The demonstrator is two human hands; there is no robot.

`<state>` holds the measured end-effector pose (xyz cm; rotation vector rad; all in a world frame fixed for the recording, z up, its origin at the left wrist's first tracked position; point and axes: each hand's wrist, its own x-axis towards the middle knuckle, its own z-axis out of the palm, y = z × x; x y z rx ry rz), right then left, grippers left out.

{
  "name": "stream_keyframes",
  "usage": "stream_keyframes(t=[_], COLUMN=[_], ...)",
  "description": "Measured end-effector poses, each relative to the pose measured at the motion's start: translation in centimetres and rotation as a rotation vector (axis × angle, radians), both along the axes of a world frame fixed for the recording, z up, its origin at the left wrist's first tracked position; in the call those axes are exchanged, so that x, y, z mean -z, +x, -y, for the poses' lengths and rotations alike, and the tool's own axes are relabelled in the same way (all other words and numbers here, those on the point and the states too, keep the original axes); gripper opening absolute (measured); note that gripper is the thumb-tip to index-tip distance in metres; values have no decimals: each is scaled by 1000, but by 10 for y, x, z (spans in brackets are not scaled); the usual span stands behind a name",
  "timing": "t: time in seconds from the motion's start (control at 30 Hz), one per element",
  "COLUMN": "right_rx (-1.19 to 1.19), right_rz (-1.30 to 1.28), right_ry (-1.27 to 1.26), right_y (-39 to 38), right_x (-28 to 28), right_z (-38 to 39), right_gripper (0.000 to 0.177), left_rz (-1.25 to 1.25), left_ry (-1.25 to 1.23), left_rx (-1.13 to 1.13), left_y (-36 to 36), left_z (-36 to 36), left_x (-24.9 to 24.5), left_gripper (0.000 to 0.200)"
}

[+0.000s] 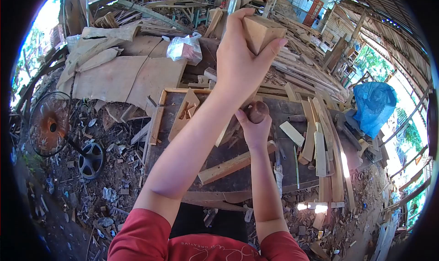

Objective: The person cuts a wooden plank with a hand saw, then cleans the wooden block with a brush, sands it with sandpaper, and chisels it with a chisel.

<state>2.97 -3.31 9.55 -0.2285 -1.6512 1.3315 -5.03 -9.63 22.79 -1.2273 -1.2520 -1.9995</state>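
My left hand [242, 55] is raised high in the middle of the view, its thumb and fingers closed around a squared wooden block [264, 32]. Lower down and nearer my body, my right hand [256, 132] grips a brown wooden piece with a round end [259, 111]. My left forearm crosses in front of the workbench and hides part of what lies behind it. Under my arms, a squared wooden bar [233, 164] rests on the dark bench [196, 144]. Left of it lies a pale board with a cut-out [183, 114].
Long wooden strips [320, 137] lie along the bench's right side, near a short pale slat [291, 133]. A blue plastic sheet [376, 106] hangs at right. A fan [50, 126] stands at left. Plywood sheets [109, 80] and a plastic bag [184, 49] are behind; scraps litter the ground.
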Motion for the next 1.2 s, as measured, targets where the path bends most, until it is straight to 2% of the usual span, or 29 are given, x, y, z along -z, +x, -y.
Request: stream_keyframes(t=[0.07,0.13,0.27,0.33,0.4,0.47,0.5,0.57,0.6,0.73,0.8,0.83,0.9,0.93,1.0,1.2], right_rx=[9,44,74,102,141,361,372,293,237,164,82,79,19,29,32,43], right_rz=[38,41,97,92,88,-178,-179,-287,-268,-271,-312,-297,-451,-435,-465,-480], right_ry=[-5,-27,24,28,24,259,259,-99,-151,-243,-106,-111,-377,-396,-467,-430], right_y=[1,-2,-7,-6,-5,-6,-4,5,12,24,27,25,23,25,23,31], right_x=[-1,1,-2,-2,4,19,27,36,41,63,64,62,56,51,30,-4], right_z=[-2,-5,5,11,10,-4,-9,-10,-8,-17,-24,-27,-28,-27,-27,-22], right_gripper=[33,28,29,30,32,30,30,21,16,13,39,39,69,69,85,83], left_rz=[8,219,300,440,468,486,484,468,469,336,320,334,291,283,279,261], left_ry=[-37,-44,-77,-1,-12,8,5,-54,-54,-47,-116,-121,-80,-126,-137,-118], left_rx=[22,199,127,134,132,101,112,117,123,1,-52,-56,-56,-76,-57,-15], left_y=[0,-3,-15,-11,-14,-15,-16,-15,-14,-9,-6,-5,-5,-4,-4,-3], left_z=[2,1,-5,-4,-6,-14,-17,-19,-20,-17,-13,-12,-13,-11,-10,-10], left_x=[2,8,50,68,80,89,92,94,95,95,97,95,97,98,99,99], left_gripper=[63,64,60,50,47,42,42,42,42,41,42,42,43,44,45,46])
